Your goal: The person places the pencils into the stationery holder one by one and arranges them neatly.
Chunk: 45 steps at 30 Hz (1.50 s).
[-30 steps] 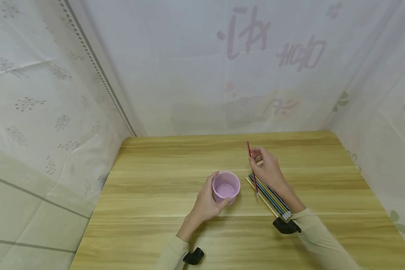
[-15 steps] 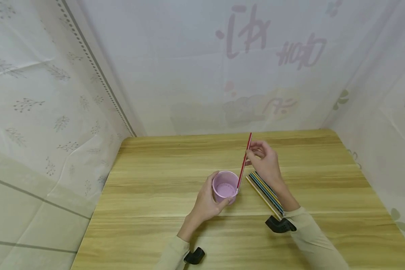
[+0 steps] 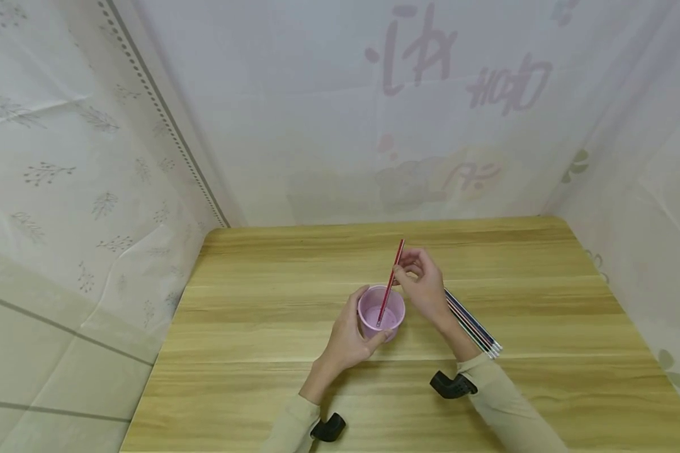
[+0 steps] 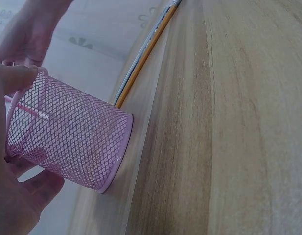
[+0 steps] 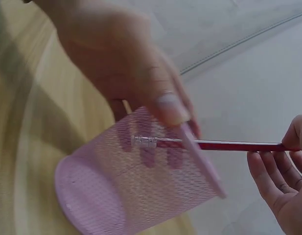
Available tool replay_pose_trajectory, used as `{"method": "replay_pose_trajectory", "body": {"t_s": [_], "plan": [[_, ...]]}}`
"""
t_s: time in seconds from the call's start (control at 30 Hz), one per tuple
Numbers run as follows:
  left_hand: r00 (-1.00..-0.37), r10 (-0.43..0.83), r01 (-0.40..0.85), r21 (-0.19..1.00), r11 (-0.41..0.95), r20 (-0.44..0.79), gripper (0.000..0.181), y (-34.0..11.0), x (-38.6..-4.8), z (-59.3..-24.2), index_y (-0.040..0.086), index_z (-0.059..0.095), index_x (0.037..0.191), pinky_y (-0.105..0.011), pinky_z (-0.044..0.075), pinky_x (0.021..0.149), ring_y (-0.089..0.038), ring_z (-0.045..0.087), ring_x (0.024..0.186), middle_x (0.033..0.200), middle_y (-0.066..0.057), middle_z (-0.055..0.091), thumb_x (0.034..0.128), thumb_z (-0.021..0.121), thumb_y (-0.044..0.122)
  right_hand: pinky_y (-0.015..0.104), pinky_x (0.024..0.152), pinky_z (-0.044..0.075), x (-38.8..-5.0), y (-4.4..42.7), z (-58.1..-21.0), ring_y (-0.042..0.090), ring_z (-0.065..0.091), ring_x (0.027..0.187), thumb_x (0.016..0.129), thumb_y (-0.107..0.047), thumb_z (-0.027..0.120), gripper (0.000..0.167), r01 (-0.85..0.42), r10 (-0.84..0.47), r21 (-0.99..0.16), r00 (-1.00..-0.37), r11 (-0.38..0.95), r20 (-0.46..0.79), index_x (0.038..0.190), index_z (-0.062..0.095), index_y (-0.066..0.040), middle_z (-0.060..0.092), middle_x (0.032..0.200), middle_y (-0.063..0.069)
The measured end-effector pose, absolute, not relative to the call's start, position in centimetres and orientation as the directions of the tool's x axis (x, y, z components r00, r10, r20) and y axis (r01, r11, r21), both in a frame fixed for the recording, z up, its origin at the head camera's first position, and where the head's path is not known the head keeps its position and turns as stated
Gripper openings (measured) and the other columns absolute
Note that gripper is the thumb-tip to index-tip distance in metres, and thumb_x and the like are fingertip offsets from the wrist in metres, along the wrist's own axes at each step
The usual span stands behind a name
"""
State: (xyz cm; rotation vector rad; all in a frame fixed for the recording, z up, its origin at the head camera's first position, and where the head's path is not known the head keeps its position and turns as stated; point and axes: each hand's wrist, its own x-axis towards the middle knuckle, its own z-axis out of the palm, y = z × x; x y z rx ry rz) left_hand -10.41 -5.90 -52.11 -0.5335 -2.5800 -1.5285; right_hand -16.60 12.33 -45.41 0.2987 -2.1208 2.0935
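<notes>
A pink mesh pencil cup stands on the wooden table, its mouth facing up. My left hand grips it round the near left side, thumb at the front of the rim, as the left wrist view also shows on the mesh cup. My right hand pinches a red pencil by its upper part, above the cup. The lower end of the pencil, with a silvery ferrule, is inside the cup's mouth in the right wrist view.
Several loose pencils lie side by side on the table, partly hidden under my right forearm. Patterned cloth hangs behind the table and along both sides. A black wrist mount sits on my right sleeve.
My right hand has moved left with the red pencil, from over the loose pencils to the cup. The pencil's lower end has entered the mouth. The left hand has kept its hold.
</notes>
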Motion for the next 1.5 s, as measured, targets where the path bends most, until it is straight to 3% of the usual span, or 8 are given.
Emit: {"method": "replay_pose_trajectory", "body": {"t_s": [0.23, 0.37, 0.5, 0.77, 0.9, 1.1, 1.5], "plan": [[-0.934, 0.262, 0.337, 0.835, 0.434, 0.241, 0.094, -5.9, -10.5, -52.2, 0.010, 0.030, 0.155, -0.051, 0.052, 0.103, -0.033, 0.055, 0.130, 0.146, -0.015, 0.050, 0.0800, 0.082, 0.033, 0.031, 0.074, 0.063, -15.8, 11.6, -47.0, 0.014, 0.067, 0.086, 0.090, 0.009, 0.062, 0.023, -0.262, -0.146, -0.958, -0.959, 0.113, 0.245, 0.112, 0.058, 0.007, 0.065, 0.099, 0.025], [-0.928, 0.268, 0.356, 0.826, 0.437, 0.258, 0.092, -5.9, -10.4, -52.1, 0.007, 0.031, 0.155, -0.052, 0.052, 0.102, -0.034, 0.056, 0.129, 0.146, -0.015, 0.050, 0.0811, 0.081, 0.032, 0.025, 0.073, 0.062, -15.6, 11.4, -47.3, 0.020, 0.067, 0.089, 0.091, 0.006, 0.064, 0.019, -0.254, -0.149, -0.957, -0.961, 0.139, 0.233, 0.110, 0.061, 0.005, 0.066, 0.100, 0.026], [-0.927, 0.259, 0.364, 0.817, 0.447, 0.271, 0.093, -5.9, -10.4, -52.2, 0.005, 0.031, 0.154, -0.052, 0.052, 0.102, -0.032, 0.056, 0.128, 0.145, -0.014, 0.052, 0.0809, 0.081, 0.033, 0.031, 0.074, 0.064, -15.6, 11.7, -47.3, 0.025, 0.067, 0.090, 0.091, 0.007, 0.064, 0.019, -0.262, -0.139, -0.958, -0.960, 0.121, 0.245, 0.110, 0.061, 0.007, 0.065, 0.103, 0.030], [-0.929, 0.243, 0.361, 0.825, 0.436, 0.278, 0.094, -5.9, -10.4, -52.2, 0.004, 0.033, 0.153, -0.053, 0.050, 0.105, -0.030, 0.055, 0.130, 0.146, -0.011, 0.052, 0.0785, 0.083, 0.030, 0.036, 0.074, 0.064, -15.8, 13.2, -47.2, 0.018, 0.067, 0.088, 0.096, -0.005, 0.065, 0.025, -0.250, -0.108, -0.962, -0.965, 0.110, 0.239, 0.116, 0.059, 0.009, 0.065, 0.102, 0.023], [-0.925, 0.247, 0.371, 0.829, 0.419, 0.289, 0.093, -5.9, -10.5, -52.2, 0.004, 0.034, 0.153, -0.053, 0.050, 0.106, -0.031, 0.056, 0.129, 0.144, -0.012, 0.053, 0.0782, 0.084, 0.029, 0.032, 0.072, 0.063, -16.0, 14.7, -47.4, 0.013, 0.066, 0.086, 0.099, -0.013, 0.065, 0.030, -0.210, -0.063, -0.964, -0.977, 0.164, 0.202, 0.119, 0.059, 0.008, 0.065, 0.104, 0.021], [-0.929, 0.247, 0.359, 0.838, 0.412, 0.276, 0.093, -5.8, -10.6, -52.3, 0.008, 0.035, 0.153, -0.052, 0.048, 0.108, -0.030, 0.056, 0.130, 0.144, -0.010, 0.053, 0.0770, 0.085, 0.027, 0.013, 0.068, 0.052, -15.5, 17.3, -47.4, 0.002, 0.062, 0.086, 0.101, -0.017, 0.062, 0.029, -0.186, 0.017, -0.935, -0.979, 0.302, 0.201, 0.120, 0.060, 0.005, 0.068, 0.105, 0.019], [-0.923, 0.250, 0.375, 0.827, 0.418, 0.292, 0.093, -5.8, -10.7, -52.5, 0.008, 0.034, 0.153, -0.051, 0.049, 0.107, -0.029, 0.056, 0.129, 0.144, -0.009, 0.053, 0.0767, 0.085, 0.027, 0.010, 0.071, 0.050, -15.3, 22.4, -50.8, 0.005, 0.060, 0.085, 0.100, -0.032, 0.064, 0.032, -0.129, 0.093, -0.858, -0.975, 0.498, 0.200, 0.116, 0.063, -0.005, 0.068, 0.101, 0.011]]}}
